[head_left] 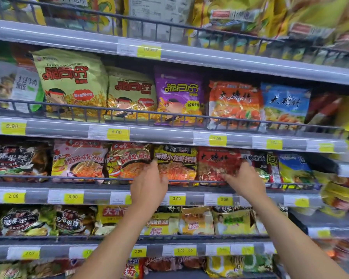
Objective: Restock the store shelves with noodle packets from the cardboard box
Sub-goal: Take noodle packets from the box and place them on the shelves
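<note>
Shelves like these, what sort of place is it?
Most likely a grocery shop: tiered shelves packed with noodle packets, and yellow price tags along every edge.
</note>
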